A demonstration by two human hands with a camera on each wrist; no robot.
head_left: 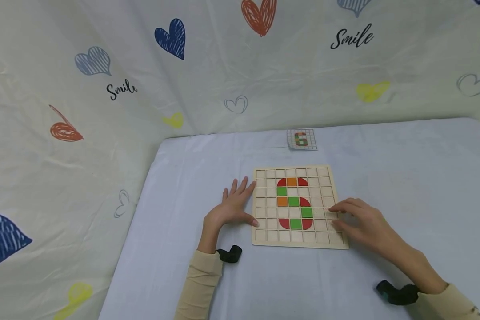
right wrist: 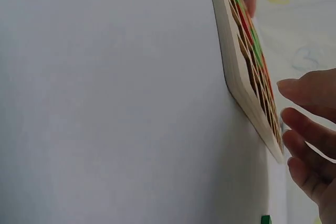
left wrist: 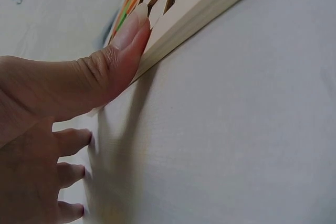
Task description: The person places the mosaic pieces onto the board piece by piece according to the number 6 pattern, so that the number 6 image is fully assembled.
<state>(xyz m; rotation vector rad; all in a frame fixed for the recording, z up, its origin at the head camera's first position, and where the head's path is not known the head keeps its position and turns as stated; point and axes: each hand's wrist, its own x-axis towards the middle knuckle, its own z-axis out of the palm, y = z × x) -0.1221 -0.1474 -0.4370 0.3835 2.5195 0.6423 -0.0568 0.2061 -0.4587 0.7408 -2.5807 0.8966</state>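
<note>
A square wooden grid board (head_left: 322, 240) lies on the white cloth, its several red, orange and green tiles (head_left: 294, 202) set in a shape like a 5 or S. My left hand (head_left: 234, 206) is spread at the board's left edge, the thumb resting on its rim in the left wrist view. Over the right edge, my right hand (head_left: 362, 222) hovers with bent fingers; thumb and fingertips are apart and no piece shows between them. In the right wrist view, the fingers (right wrist: 304, 124) are beside the board's edge (right wrist: 231, 77).
Behind the board lies a small pattern card (head_left: 302, 139) with a similar coloured figure. A green piece (right wrist: 266, 219) shows at the bottom of the right wrist view. A white backdrop (head_left: 208, 66) with printed hearts rises behind the table.
</note>
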